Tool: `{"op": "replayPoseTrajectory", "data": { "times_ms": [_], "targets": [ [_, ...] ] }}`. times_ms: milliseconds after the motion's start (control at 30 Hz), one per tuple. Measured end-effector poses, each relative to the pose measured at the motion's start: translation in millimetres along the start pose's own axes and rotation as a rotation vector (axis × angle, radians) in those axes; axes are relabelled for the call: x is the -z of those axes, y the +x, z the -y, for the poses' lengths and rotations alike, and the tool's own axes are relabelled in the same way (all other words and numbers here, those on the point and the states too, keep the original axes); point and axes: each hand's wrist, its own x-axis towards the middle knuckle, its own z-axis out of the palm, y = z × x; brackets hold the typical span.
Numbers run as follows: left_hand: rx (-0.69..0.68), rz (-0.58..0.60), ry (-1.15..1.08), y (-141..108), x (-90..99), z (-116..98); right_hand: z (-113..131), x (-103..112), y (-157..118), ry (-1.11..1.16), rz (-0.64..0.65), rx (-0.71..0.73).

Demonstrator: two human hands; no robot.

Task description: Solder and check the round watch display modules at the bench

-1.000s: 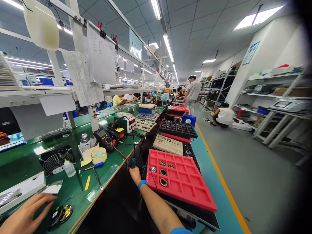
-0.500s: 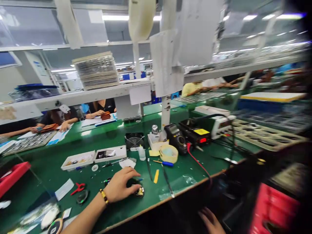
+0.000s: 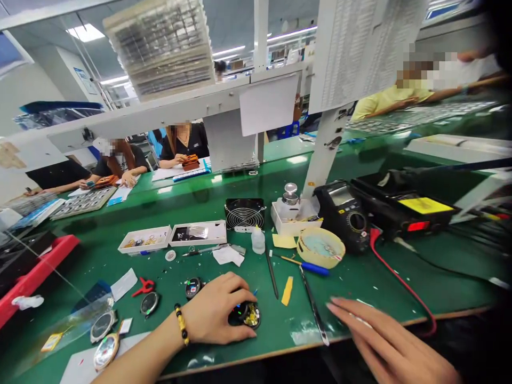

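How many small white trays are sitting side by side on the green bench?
2. The left white tray holds small gold-coloured parts; the second white tray sits directly to its right, in front of the fan.

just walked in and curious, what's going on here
A person at a green electronics bench has their left hand curled over a small round dark part with gold inside. Their right hand lies open on the bench beside long tweezers. A multimeter stands nearby, and a co-worker across the bench handles a small orange item.
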Motion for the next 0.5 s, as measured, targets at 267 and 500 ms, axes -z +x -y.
{"op": "replayPoseTrajectory", "data": {
  "times_ms": [267,500],
  "targets": [
    [0.005,0.003,-0.023,-1,3.6,1,-10,-1,81,-0.121,0.154,0.470],
    [0.013,0.035,-0.086,-1,4.4,0,9,11,60,0.310,0.039,0.007]
  ]
}}
